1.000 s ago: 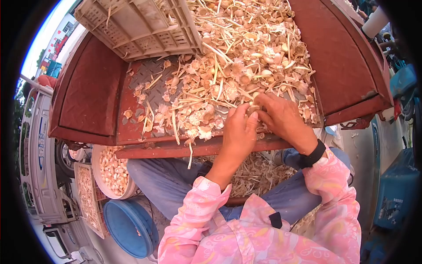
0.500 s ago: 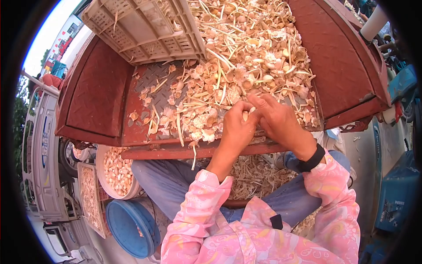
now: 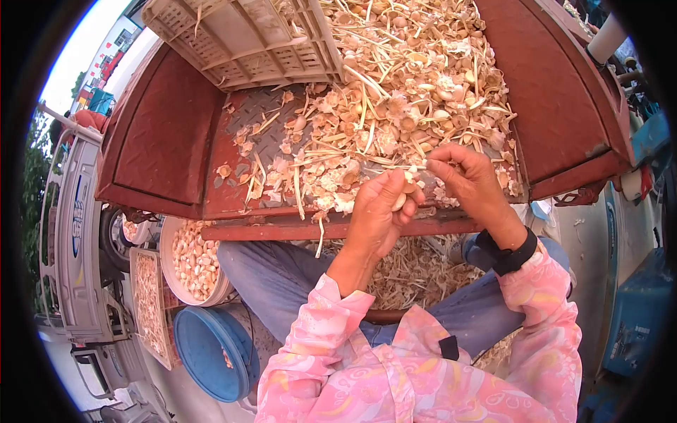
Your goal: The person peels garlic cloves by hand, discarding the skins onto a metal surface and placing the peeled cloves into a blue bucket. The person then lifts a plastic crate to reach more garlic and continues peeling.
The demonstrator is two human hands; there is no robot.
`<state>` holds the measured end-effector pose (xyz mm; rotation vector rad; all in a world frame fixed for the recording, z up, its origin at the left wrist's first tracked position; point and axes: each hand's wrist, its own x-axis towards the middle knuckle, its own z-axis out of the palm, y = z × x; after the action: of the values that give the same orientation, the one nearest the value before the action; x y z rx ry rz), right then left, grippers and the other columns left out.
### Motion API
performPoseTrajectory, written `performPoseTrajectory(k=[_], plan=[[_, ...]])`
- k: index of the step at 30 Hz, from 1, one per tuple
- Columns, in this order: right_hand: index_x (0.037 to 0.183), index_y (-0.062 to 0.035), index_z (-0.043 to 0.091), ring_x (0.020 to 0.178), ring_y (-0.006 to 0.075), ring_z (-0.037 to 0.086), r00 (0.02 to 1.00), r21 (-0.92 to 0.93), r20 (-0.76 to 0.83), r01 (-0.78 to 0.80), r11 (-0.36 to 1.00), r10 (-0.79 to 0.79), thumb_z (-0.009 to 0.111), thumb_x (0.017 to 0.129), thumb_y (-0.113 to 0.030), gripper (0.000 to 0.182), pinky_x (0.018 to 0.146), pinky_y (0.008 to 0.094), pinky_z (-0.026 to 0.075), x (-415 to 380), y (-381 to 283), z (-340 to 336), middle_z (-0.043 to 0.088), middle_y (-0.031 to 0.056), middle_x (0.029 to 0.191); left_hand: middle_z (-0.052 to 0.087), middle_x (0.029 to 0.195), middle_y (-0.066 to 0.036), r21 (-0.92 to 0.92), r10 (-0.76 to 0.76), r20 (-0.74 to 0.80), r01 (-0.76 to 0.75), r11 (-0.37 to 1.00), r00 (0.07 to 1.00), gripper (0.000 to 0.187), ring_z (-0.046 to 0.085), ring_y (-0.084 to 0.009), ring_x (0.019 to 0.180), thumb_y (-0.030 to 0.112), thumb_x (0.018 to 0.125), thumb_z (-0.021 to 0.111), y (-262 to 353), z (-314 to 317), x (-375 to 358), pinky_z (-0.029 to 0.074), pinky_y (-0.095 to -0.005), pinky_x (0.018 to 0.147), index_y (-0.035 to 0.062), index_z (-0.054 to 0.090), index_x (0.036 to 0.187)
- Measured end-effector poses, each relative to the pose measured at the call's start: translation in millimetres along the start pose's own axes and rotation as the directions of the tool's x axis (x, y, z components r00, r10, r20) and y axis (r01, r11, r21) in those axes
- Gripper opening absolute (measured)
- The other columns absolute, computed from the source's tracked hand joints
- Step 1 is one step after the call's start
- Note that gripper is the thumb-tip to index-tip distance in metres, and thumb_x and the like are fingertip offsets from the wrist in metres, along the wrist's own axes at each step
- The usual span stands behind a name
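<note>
My left hand (image 3: 377,215) is closed around garlic cloves (image 3: 400,201) at the front edge of the red truck bed, with pale pieces showing between thumb and fingers. Thumb and forefinger of my right hand (image 3: 469,180), which wears a black wristband, pinch a thin pale garlic stem (image 3: 420,168). The stem reaches across to the cloves at my left fingertips. Beyond both hands lies a heap of garlic skins, stems and loose bulbs (image 3: 423,84), spread over the metal floor of the bed.
A tilted plastic crate (image 3: 247,46) rests on the bed at the back left. Below left are a white bucket of cloves (image 3: 168,257), a blue bucket (image 3: 211,352) and a shallow crate of garlic (image 3: 149,299). Red side panels (image 3: 557,92) flank the heap. More skins (image 3: 416,282) lie between my knees.
My hands were together over the garlic; now they are apart. The right has moved right, drawing out the stem, while the left has turned, showing cloves in it. The view has shifted slightly.
</note>
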<state>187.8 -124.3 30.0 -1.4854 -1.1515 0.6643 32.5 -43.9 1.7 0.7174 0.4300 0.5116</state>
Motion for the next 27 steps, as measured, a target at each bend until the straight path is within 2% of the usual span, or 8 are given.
performPoseTrajectory(k=[2,5,8,11,14,17,20,27], plan=[[0.084,-0.0008,0.059,0.068,0.0207,0.057,0.924,-0.394,-0.085,0.313,0.864,-0.373,0.067,0.081,-0.01,0.012,0.057,0.0292,0.045,5,14,-1,0.059,0.0076,0.078,0.063,0.079,-0.006,-0.027,-0.009,-0.063,0.008,1.0,0.998,0.027,0.056,-0.0054,0.059,0.03,0.096,0.05,1,1,-2,0.048,-0.0156,0.053,0.0037,0.057,0.094],[0.083,-0.0021,0.058,0.071,0.0234,0.056,0.895,-0.308,0.042,0.434,0.847,-0.443,0.069,0.078,-0.012,0.016,0.059,0.0314,0.044,3,-2,2,0.056,0.0095,0.079,0.063,0.084,-0.006,0.01,0.084,-0.101,-0.084,0.996,0.991,0.029,0.061,-0.007,0.069,0.031,0.097,0.048,-7,6,-3,0.053,-0.0178,0.061,0.0036,0.056,0.096],[0.08,-0.0024,0.057,0.068,0.0259,0.055,0.948,-0.333,0.101,0.317,0.888,-0.301,0.07,0.074,-0.011,0.017,0.057,0.0335,0.043,-2,1,8,0.053,0.0103,0.075,0.063,0.089,-0.006,0.041,0.161,-0.11,-0.157,0.987,0.981,0.029,0.062,-0.0083,0.078,0.031,0.097,0.047,-23,11,-2,0.054,-0.0195,0.065,0.004,0.056,0.1],[0.079,-0.0017,0.056,0.066,0.0258,0.054,0.933,-0.387,0.114,0.357,0.85,-0.34,0.068,0.073,-0.007,0.015,0.057,0.0347,0.043,-1,2,11,0.051,0.0102,0.073,0.061,0.086,-0.003,0.059,0.205,-0.15,-0.199,0.978,0.967,0.029,0.06,-0.0064,0.076,0.034,0.097,0.047,-28,18,-1,0.052,-0.0194,0.063,0.0058,0.054,0.097],[0.08,-0.0041,0.057,0.06,0.0176,0.05,0.903,-0.33,0.123,0.428,0.841,-0.412,0.067,0.069,-0.002,0.015,0.051,0.0295,0.039,-1,5,14,0.051,0.0067,0.075,0.06,0.086,-0.003,-0.02,0.128,-0.19,-0.134,0.991,0.973,0.035,0.061,-0.0081,0.076,0.038,0.098,0.043,-27,23,-3,0.053,-0.0199,0.063,0.0042,0.054,0.099],[0.081,-0.0023,0.057,0.065,0.025,0.054,0.924,-0.269,0.138,0.382,0.884,-0.358,0.064,0.07,-0.002,0.013,0.056,0.0332,0.044,-4,-2,14,0.052,0.0096,0.075,0.059,0.086,-0.004,-0.142,0.018,-0.287,-0.061,0.988,0.958,0.041,0.061,-0.0092,0.078,0.041,0.098,0.04,-24,25,-4,0.053,-0.0195,0.063,0.0028,0.053,0.101],[0.081,-0.0029,0.057,0.066,0.0219,0.054,0.895,-0.247,0.151,0.446,0.86,-0.42,0.064,0.069,0.0,0.015,0.055,0.0301,0.043,-4,-2,15,0.054,0.0093,0.078,0.059,0.087,-0.005,-0.22,-0.014,-0.287,-0.052,0.974,0.958,0.04,0.06,-0.0096,0.076,0.042,0.098,0.041,-21,30,-7,0.052,-0.0199,0.06,0.0035,0.052,0.102],[0.083,-0.0035,0.057,0.07,0.0178,0.052,0.863,-0.013,0.117,0.495,0.869,-0.491,0.066,0.068,0.001,0.018,0.062,0.027,0.042,-3,-23,40,0.054,0.0077,0.082,0.056,0.086,-0.005,-0.41,0.078,-0.282,-0.193,0.891,0.956,0.037,0.056,-0.014,0.077,0.04,0.098,0.041,6,14,-25,0.049,-0.028,0.066,0.0052,0.052,0.1]])
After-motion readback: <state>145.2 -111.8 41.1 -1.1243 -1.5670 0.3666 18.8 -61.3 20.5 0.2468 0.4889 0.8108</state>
